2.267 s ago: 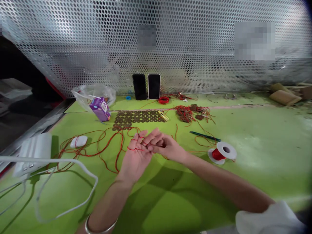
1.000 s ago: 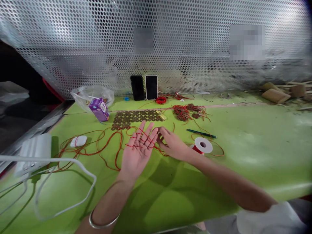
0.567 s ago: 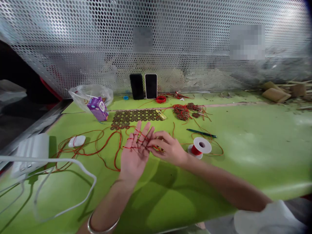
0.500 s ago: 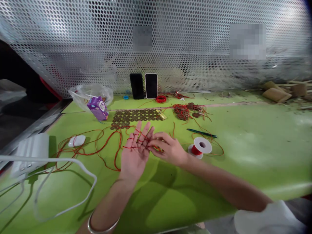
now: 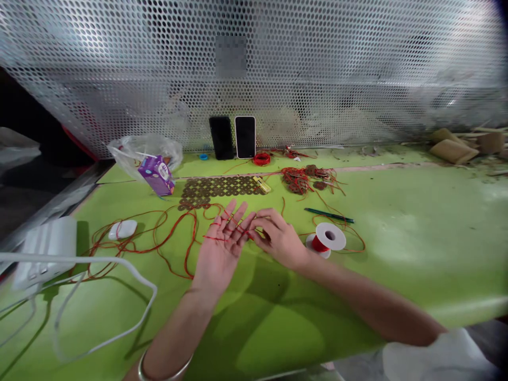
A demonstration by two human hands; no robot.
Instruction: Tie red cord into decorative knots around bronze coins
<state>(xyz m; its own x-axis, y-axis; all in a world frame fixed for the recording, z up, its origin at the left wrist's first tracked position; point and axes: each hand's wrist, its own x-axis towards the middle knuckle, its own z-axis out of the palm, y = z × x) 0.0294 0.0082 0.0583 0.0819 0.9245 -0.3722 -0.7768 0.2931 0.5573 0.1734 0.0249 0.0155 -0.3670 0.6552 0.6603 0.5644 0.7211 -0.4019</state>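
My left hand [image 5: 220, 248] is held palm up over the green table [image 5: 278, 317], fingers stretched out and apart, with red string [image 5: 222, 226] wound across the fingers. My right hand [image 5: 278, 241] is beside it, its fingers curled and pinching the red string at my left fingertips. A white spool of red string [image 5: 327, 238] lies just right of my right hand. Loose loops of red string [image 5: 159, 238] spread over the table to the left.
A mat of linked brown coins [image 5: 218, 189] lies behind my hands, with a pile of coins and red string [image 5: 305, 180] beside it. Two phones [image 5: 234, 136] lean on the perforated metal wall. A green pen [image 5: 329, 215], a purple box [image 5: 156, 174], a white power strip [image 5: 43, 248] and cable are nearby.
My left palm stayed open while my right hand worked the string over its fingers, reaching out and then pinching again at the fingertips. The spool moved left, nearer my right hand.
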